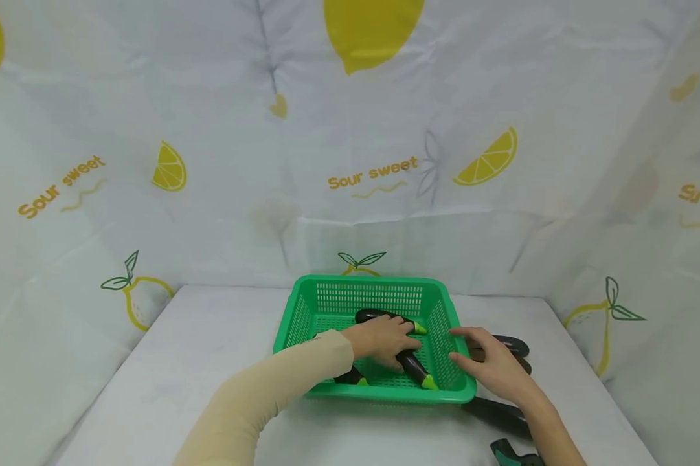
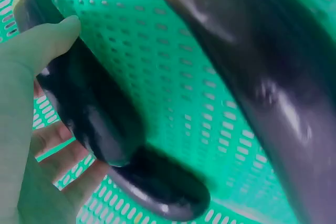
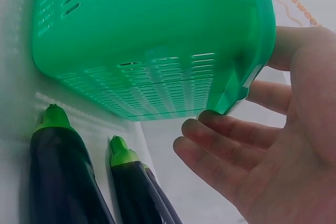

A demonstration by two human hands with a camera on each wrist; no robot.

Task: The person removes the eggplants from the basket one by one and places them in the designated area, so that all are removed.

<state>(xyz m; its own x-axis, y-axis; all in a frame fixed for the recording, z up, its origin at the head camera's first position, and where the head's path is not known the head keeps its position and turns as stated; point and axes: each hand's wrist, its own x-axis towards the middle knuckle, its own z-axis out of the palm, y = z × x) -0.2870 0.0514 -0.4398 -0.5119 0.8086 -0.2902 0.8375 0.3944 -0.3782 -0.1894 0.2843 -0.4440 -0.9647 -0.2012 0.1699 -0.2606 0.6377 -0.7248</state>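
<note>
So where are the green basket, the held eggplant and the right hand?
Green basket (image 1: pixel 384 393), head view: front rim.
Held eggplant (image 2: pixel 88 90), left wrist view: body's middle.
Right hand (image 3: pixel 295 142), right wrist view: palm.

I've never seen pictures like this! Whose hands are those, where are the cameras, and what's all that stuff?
There's no robot here, just a person using two bare hands. The wide picture comes from a camera worn on the head, looking forward and down. The two close pictures come from cameras worn on the wrists, one for each hand.

A green basket sits on a white table, with eggplants inside. More eggplants lie on the table to the basket's right. Behind hangs a cloth printed with lemons.

The left hand grips an eggplant in the basket, thumb on one side, fingers on the other. The right hand is at the basket's rim and holds no eggplant.
</note>
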